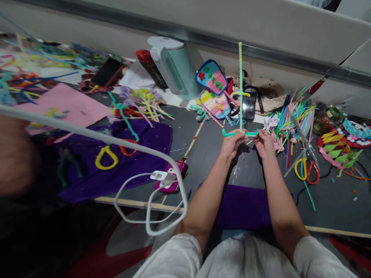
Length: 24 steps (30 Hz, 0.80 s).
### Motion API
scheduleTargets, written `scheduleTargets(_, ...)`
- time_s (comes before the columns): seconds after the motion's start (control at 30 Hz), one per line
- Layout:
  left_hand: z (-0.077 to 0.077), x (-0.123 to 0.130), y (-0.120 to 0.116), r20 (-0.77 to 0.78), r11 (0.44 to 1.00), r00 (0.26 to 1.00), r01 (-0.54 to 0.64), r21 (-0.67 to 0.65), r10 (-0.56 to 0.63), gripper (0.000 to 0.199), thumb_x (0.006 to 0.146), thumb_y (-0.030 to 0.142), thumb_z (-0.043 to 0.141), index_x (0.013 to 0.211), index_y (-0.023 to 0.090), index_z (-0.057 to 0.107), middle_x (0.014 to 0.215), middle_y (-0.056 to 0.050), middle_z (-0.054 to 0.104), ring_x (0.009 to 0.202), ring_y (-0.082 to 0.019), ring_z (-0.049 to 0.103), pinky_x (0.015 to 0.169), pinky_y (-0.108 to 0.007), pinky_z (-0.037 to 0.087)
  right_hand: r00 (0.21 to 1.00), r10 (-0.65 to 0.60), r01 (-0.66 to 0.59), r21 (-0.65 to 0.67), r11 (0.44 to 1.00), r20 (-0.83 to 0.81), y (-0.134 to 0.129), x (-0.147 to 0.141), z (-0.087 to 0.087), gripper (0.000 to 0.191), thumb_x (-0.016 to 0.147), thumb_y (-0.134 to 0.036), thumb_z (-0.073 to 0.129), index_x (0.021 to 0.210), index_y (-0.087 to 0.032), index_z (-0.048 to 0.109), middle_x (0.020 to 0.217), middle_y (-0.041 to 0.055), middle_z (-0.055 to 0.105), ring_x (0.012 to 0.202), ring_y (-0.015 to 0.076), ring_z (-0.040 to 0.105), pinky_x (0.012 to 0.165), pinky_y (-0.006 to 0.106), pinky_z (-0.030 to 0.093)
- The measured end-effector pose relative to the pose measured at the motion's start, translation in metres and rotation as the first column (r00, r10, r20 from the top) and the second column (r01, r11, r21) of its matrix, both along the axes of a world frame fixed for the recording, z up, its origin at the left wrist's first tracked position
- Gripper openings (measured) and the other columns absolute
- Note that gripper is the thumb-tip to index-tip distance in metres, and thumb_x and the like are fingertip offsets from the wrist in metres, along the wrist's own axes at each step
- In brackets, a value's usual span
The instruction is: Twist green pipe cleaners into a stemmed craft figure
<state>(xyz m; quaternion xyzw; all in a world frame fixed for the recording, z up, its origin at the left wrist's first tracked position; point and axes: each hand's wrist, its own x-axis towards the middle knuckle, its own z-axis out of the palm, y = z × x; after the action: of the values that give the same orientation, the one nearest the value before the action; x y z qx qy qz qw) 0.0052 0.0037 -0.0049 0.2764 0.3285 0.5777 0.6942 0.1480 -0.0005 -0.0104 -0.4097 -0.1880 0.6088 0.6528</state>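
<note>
A tall stem of twisted pipe cleaners (pixel 240 73), yellow at the top and green below, stands upright in front of me. A short yellow piece crosses it partway up, and a teal pipe cleaner crossbar (pixel 230 134) runs across its foot. My left hand (pixel 233 144) pinches the crossbar near the foot of the stem. At the bar's upturned right end, my right hand (pixel 265 143) has its fingers closed on the same pipe cleaner. Both hands are over the dark table, close together.
Scissors (pixel 307 170) and bundled pipe cleaners (pixel 301 116) lie right. Behind stand a kettle (pixel 176 69), decorated pieces (pixel 213 77) and a beige bag (pixel 269 92). A white cable (pixel 116 141) loops across the left foreground. Another person's blurred arm (pixel 17 154) is far left.
</note>
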Motion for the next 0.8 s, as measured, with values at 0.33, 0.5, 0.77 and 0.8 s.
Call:
scheduleTargets(0.33,0.002,0.006,-0.012,-0.219,0.983,0.967,-0.093,0.161,0.127,0.026,0.065,0.036,0.085,0.08,0.017,0.077,0.077,-0.003,0.074,0.063,-0.013,0.067,0.074,-0.033,0.059,0.821,-0.235,0.21,0.108,0.972,0.52,0.004,-0.004,-0.014,0.031,0.07,-0.046,0.072,0.08,-0.021,0.057,0.06,-0.0052,0.059,0.056,0.0117,0.056,0.053,0.023,0.042)
scheduleTargets(0.5,-0.001,0.008,-0.011,-0.332,0.957,0.92,-0.12,0.266,0.207,0.02,0.068,0.036,0.083,0.077,0.019,0.077,0.082,-0.003,0.073,0.07,-0.016,0.066,0.072,-0.031,0.058,0.625,-0.268,0.168,0.209,0.963,0.733,0.0,-0.004,-0.013,0.032,0.075,-0.05,0.065,0.082,-0.019,0.064,0.068,-0.0004,0.065,0.063,0.0136,0.057,0.063,0.027,0.048)
scheduleTargets(0.77,0.001,0.003,-0.014,-0.512,0.876,0.814,0.009,0.483,0.274,0.007,0.075,0.029,0.076,0.077,0.023,0.079,0.079,-0.004,0.072,0.075,-0.017,0.064,0.076,-0.029,0.051,0.575,-0.174,0.159,0.099,0.982,0.799,0.001,0.003,-0.016,0.032,0.071,-0.048,0.066,0.079,-0.017,0.066,0.064,-0.0001,0.064,0.059,0.015,0.056,0.061,0.028,0.045)
scheduleTargets(0.8,0.001,0.003,-0.014,-0.522,0.866,0.808,0.029,0.499,0.274,0.008,0.076,0.03,0.076,0.078,0.024,0.08,0.08,-0.004,0.072,0.075,-0.017,0.064,0.076,-0.029,0.05,0.573,-0.161,0.151,0.09,0.984,0.804,0.002,0.003,-0.017,0.032,0.071,-0.048,0.065,0.078,-0.017,0.067,0.063,-0.0001,0.064,0.058,0.0148,0.056,0.06,0.028,0.045)
